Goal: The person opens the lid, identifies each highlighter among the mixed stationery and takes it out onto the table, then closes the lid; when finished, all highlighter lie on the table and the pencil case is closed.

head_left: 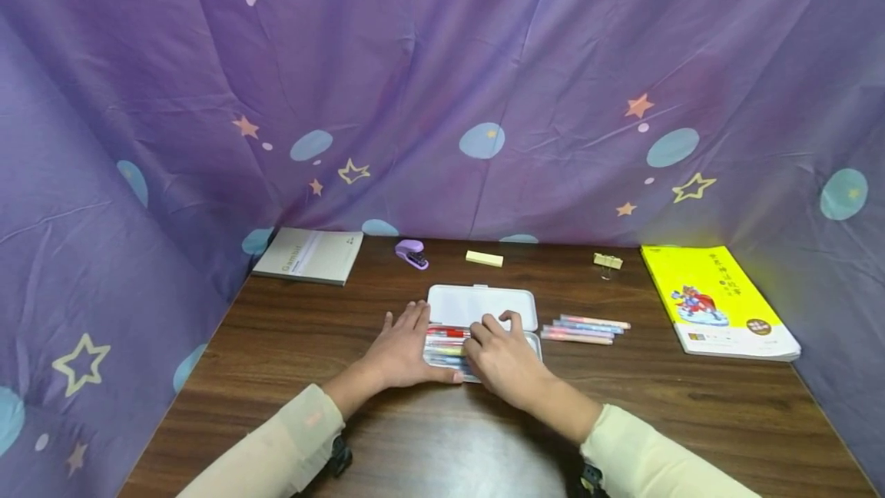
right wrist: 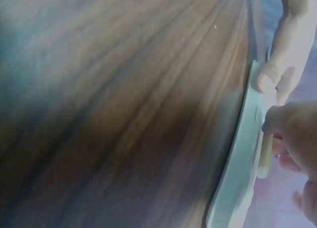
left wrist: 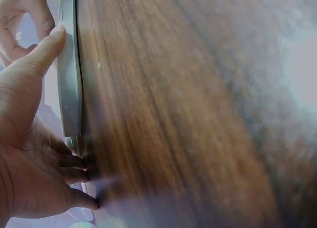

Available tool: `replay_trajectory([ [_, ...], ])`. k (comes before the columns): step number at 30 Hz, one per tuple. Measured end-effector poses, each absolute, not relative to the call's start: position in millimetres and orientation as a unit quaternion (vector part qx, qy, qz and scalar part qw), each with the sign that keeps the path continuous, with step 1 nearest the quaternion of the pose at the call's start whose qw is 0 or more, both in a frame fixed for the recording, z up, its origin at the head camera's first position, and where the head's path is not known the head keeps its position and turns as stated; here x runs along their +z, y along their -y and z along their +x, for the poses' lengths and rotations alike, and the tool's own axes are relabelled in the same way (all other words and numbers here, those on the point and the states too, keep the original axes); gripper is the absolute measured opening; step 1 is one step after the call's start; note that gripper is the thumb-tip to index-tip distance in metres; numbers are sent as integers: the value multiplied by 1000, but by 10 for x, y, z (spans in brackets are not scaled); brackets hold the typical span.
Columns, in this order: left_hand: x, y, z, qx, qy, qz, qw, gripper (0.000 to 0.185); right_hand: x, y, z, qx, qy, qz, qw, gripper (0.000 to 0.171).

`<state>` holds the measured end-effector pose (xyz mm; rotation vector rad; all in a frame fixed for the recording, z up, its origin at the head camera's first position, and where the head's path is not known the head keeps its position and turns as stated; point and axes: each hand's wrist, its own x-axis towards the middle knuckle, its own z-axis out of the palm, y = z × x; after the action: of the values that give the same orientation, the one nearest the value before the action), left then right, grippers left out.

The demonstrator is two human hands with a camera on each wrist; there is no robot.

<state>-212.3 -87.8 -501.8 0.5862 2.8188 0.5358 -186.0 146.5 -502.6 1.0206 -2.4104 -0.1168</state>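
A white pen case [head_left: 480, 306] lies open on the table, lid folded back, with several coloured pens [head_left: 445, 350] side by side in its tray. My left hand [head_left: 404, 348] steadies the case's left end, fingers straight along that side and thumb [left wrist: 58, 37] on the front wall. Over the right half of the tray, my right hand [head_left: 508, 360] has its fingers bent down among the pens. The right wrist view shows a yellowish pen [right wrist: 265, 156] pinched at its thumb and fingers, raised above the case's rim. That hand covers part of the tray.
Several pens [head_left: 584, 329] lie right of the case. Behind are a grey notebook [head_left: 311, 254], a purple stapler [head_left: 412, 253], a yellow sticky-note pad [head_left: 484, 258] and a binder clip [head_left: 608, 261]. A yellow book [head_left: 719, 298] lies at far right. A purple curtain [head_left: 442, 98] surrounds the table.
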Motion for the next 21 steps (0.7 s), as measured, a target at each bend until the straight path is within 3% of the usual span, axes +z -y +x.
replay_trajectory([
  [9,-5021,876,-2134,178,-958,197,107,146,-4998,-1722,-1970,-47,877,378,294,19],
  [21,-5022,882,-2123,185,-956,199,111,147,-4993,-2275,-1954,-19,886,363,287,16],
])
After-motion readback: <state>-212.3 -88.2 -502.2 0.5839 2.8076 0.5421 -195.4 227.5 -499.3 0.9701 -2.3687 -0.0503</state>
